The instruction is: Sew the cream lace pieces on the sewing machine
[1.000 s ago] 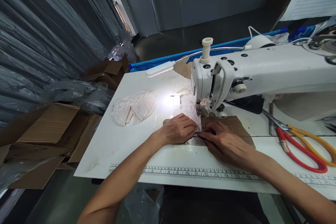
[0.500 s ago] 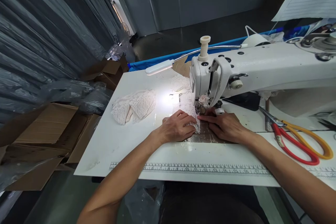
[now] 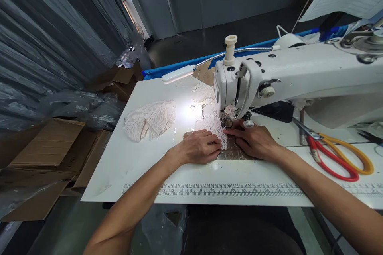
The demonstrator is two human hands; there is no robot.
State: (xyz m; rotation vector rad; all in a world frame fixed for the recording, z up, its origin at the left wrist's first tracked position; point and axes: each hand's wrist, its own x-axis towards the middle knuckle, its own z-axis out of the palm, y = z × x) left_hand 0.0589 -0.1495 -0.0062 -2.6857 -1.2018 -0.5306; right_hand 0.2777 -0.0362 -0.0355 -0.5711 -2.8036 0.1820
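A strip of pale pink lace [image 3: 212, 120] lies under the needle area of the white sewing machine [image 3: 287, 67]. My left hand [image 3: 201, 146] rests on the lace's near end from the left, fingers bent and pressed together on it. From the right, my right hand [image 3: 254, 140] lies low on the bed, its index finger stretched to the lace's edge close to the presser foot [image 3: 226, 122]. Its thumb is partly hidden by the machine. Beneath both hands is a brown, shiny sheet [image 3: 235, 152]. A small pink ribbon-like piece [image 3: 229, 110] sits at the needle bar.
Folded lace pieces [image 3: 151, 120] lie on the white table [image 3: 134, 167] at left. A lit lamp [image 3: 178, 74] hangs over it. Scissors with red and orange handles [image 3: 335, 151] lie at right. A printed ruler [image 3: 224, 189] runs along the front edge. Cardboard boxes [image 3: 48, 143] stand left.
The whole view has shifted slightly. My left hand's fingers have drawn back a little, baring more of the lace's near end. My right hand stays at the lace's edge.
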